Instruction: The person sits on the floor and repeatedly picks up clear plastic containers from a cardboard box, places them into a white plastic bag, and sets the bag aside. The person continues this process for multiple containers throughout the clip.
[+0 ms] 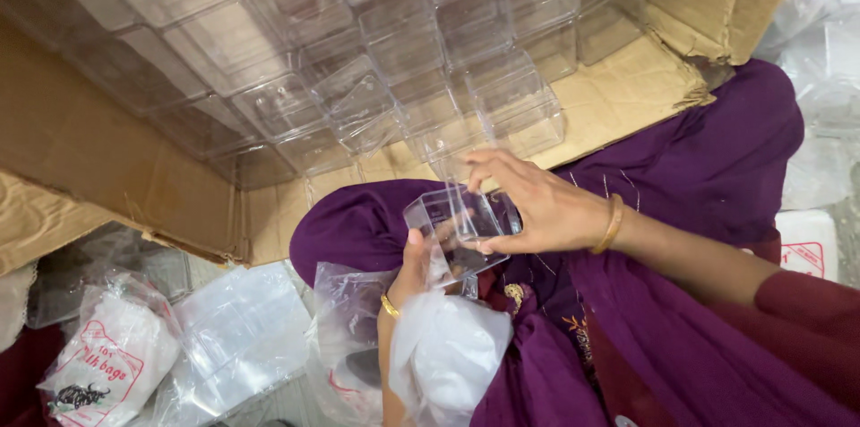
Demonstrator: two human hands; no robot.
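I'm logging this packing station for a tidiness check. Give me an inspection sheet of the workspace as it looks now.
Surface: purple cloth over the person's lap serves as the work area.
Job's things: small clear plastic box held in both hands.
Clutter: plastic bags and a printed packet lie at lower left.
Grippers: left hand grips the box from below; right hand holds it from above.
Cables: nothing seen.
Surroundings: open cardboard carton filled with stacked clear boxes.

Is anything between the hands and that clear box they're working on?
Nothing visible. The right hand and left hand both already grip the clear plastic box directly. A plastic bag hangs below it at the left wrist, not between the fingers and the box.
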